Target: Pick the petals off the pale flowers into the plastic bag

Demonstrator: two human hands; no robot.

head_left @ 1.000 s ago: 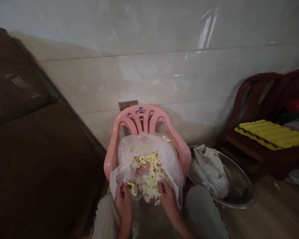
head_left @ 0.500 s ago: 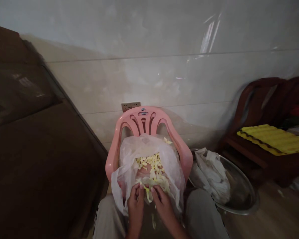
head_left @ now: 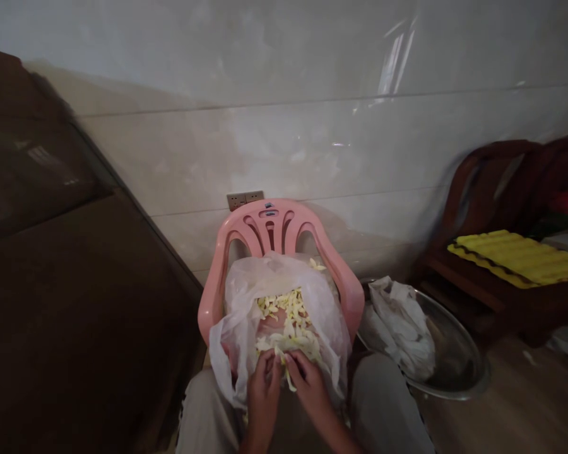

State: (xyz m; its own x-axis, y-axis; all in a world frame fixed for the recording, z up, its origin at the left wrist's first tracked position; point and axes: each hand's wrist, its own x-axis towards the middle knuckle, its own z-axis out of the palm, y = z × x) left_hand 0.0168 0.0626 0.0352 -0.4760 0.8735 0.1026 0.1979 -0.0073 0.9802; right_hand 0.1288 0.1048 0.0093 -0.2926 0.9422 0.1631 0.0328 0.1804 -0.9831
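Pale yellow-white, a petal-like piece (head_left: pixel 290 383) hangs at the fingertips of a seated person, just above the near edge of an open plastic bag. The left hand (head_left: pixel 264 383) and right hand (head_left: pixel 309 381) come almost together, thumbs and fingers closed on the small piece, most of which they hide.

Beyond them, many loose pieces (head_left: pixel 294 306) of the same pale kind lie within the bag's open mouth, heaped nearest the hands and spread more thinly toward the back, with pink showing in the middle. Whether that pink is seen through the plastic or is bare seat, one cannot tell. The translucent white plastic bag (head_left: pixel 246 277) spreads its crumpled sides across the seat of a pink plastic armchair (head_left: pixel 209 299), and another pale piece rests at its far right corner.

The person's grey-clad knees flank the chair's front. On the floor to the right, a shallow metal basin (head_left: pixel 473 386) holds a crumpled white bag (head_left: pixel 407 343), its contents hidden. Farther right, a yellow ridged tray (head_left: pixel 520 257) lies on a dark reddish chair (head_left: pixel 473 287). Behind stands a glossy tiled wall (head_left: pixel 284 145) with a double socket (head_left: pixel 245 200); a dark brown panel (head_left: pixel 76 315) fills the left.
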